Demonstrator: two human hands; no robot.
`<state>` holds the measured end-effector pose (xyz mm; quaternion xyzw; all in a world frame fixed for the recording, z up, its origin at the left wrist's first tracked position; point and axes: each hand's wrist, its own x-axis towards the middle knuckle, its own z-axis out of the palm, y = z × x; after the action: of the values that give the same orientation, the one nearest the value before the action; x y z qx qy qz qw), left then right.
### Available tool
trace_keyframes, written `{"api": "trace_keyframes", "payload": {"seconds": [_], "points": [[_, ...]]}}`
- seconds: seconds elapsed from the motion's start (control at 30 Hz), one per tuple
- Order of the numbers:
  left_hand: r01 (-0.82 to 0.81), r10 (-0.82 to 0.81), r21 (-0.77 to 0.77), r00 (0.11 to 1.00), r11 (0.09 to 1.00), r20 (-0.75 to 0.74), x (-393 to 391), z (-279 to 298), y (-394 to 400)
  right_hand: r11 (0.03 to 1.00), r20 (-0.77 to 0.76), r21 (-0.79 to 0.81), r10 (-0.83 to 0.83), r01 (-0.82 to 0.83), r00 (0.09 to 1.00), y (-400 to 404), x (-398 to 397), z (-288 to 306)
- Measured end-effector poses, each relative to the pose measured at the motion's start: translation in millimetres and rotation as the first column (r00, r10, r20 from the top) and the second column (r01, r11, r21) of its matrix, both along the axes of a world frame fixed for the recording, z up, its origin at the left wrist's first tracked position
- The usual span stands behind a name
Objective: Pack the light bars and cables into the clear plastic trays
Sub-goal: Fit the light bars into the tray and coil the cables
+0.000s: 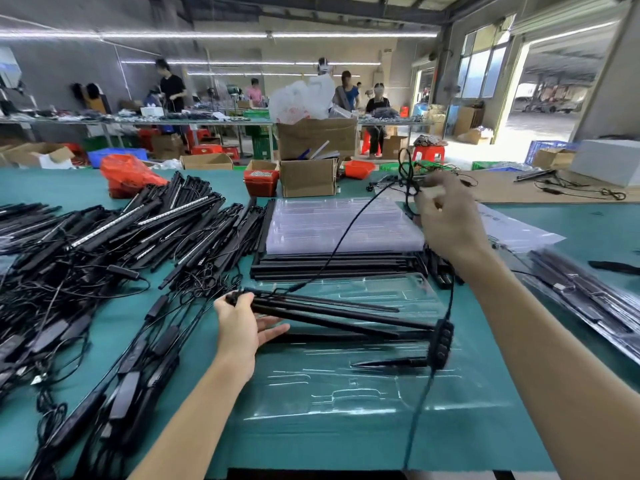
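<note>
A clear plastic tray point(363, 393) lies on the green table in front of me. My left hand point(242, 323) grips the left ends of a few black light bars point(346, 315) that fan out over the tray's far half. My right hand point(446, 216) is raised above the table and pinches a bundle of black cable point(408, 178). One strand of the cable runs down to the bars' left ends. Another hangs to a black inline controller point(440, 342) over the tray's right side and trails to the table's front edge.
A big heap of black light bars and cables point(104, 254) covers the table's left. Behind the tray stands a stack of clear trays point(339, 223) on packed ones. Packed trays point(595, 299) lie at right. Cardboard boxes point(308, 178) and red bins sit at the far edge.
</note>
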<state>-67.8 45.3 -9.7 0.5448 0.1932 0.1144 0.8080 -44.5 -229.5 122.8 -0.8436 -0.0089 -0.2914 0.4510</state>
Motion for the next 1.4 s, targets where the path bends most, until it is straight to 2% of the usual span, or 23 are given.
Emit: {"api": "trace_keyframes", "payload": {"seconds": [0.1, 0.23, 0.37, 0.47, 0.57, 0.63, 0.67, 0.73, 0.8, 0.87, 0.93, 1.03, 1.07, 1.13, 1.2, 1.3, 1.4], "points": [[-0.002, 0.002, -0.050, 1.000, 0.999, 0.012, 0.8, -0.7, 3.6, 0.983, -0.101, 0.181, 0.027, -0.008, 0.994, -10.9, 4.3, -24.8], [-0.036, 0.035, -0.075, 0.999, 0.996, -0.023, -2.1, -0.1, 2.8, 0.943, -0.186, 0.332, 0.038, 0.026, 0.982, -26.4, 2.8, -58.5], [0.018, -0.022, -0.081, 0.999, 0.997, -0.046, -6.1, 4.6, 4.3, 0.938, -0.328, 0.346, 0.095, 0.026, 0.940, -34.9, -2.0, -93.4], [0.117, -0.113, 0.040, 0.989, 0.992, -0.096, -9.9, 13.2, 8.9, 0.927, -0.361, 0.374, 0.137, 0.008, 0.922, -33.7, -6.1, -117.5], [0.163, -0.143, 0.226, 0.984, 0.960, -0.104, -13.1, 20.5, 18.0, 0.906, -0.292, 0.422, 0.129, 0.007, 0.948, -32.8, -10.0, -128.9], [0.150, -0.116, 0.463, 0.988, 0.874, -0.102, -16.9, 23.4, 24.2, 0.892, -0.250, 0.452, 0.135, -0.008, 0.959, -32.3, -12.1, -131.8], [0.148, -0.108, 0.624, 0.989, 0.767, -0.102, -19.3, 23.0, 26.4, 0.888, -0.233, 0.460, 0.135, -0.013, 0.963, -32.2, -12.8, -133.1], [0.143, -0.110, 0.868, 0.989, 0.476, -0.102, -25.8, 19.1, 26.5, 0.882, -0.211, 0.472, 0.135, -0.021, 0.968, -32.5, -13.8, -135.0], [0.116, -0.107, 0.958, 0.990, 0.264, -0.090, -33.2, 13.0, 23.2, 0.870, -0.211, 0.493, 0.142, -0.020, 0.967, -34.1, -13.8, -135.9], [0.095, -0.139, 0.981, 0.988, 0.168, -0.072, -36.2, 6.2, 20.4, 0.844, -0.214, 0.535, 0.165, -0.026, 0.963, -37.8, -13.0, -135.8], [0.103, -0.233, 0.980, 0.970, 0.171, -0.061, -36.9, -0.7, 19.2, 0.807, -0.196, 0.589, 0.200, -0.048, 0.960, -42.7, -12.2, -136.0], [0.116, -0.396, 0.960, 0.918, 0.255, -0.006, -35.8, -8.7, 20.3, 0.711, -0.112, 0.697, 0.236, -0.093, 0.965, -50.3, -12.2, -136.9], [0.130, -0.447, 0.957, 0.895, 0.259, -0.001, -35.6, -10.2, 21.8, 0.664, -0.078, 0.740, 0.242, -0.107, 0.967, -52.9, -12.3, -137.4], [0.182, -0.545, 0.961, 0.837, 0.207, -0.041, -36.0, -12.0, 25.5, 0.576, -0.030, 0.808, 0.253, -0.126, 0.967, -57.2, -12.6, -138.2], [0.217, -0.605, 0.965, 0.792, 0.147, -0.086, -37.4, -13.9, 28.5, 0.544, -0.019, 0.831, 0.242, -0.119, 0.970, -59.5, -12.5, -139.2], [0.152, -0.607, 0.978, 0.794, 0.141, -0.036, -39.7, -17.4, 28.0, 0.599, -0.053, 0.798, 0.173, -0.062, 0.983, -59.4, -12.4, -141.2], [0.066, -0.585, 0.990, 0.811, 0.125, 0.019, -40.2, -19.6, 24.5, 0.736, -0.048, 0.675, 0.104, -0.044, 0.993, -50.7, -13.3, -142.6]]}}
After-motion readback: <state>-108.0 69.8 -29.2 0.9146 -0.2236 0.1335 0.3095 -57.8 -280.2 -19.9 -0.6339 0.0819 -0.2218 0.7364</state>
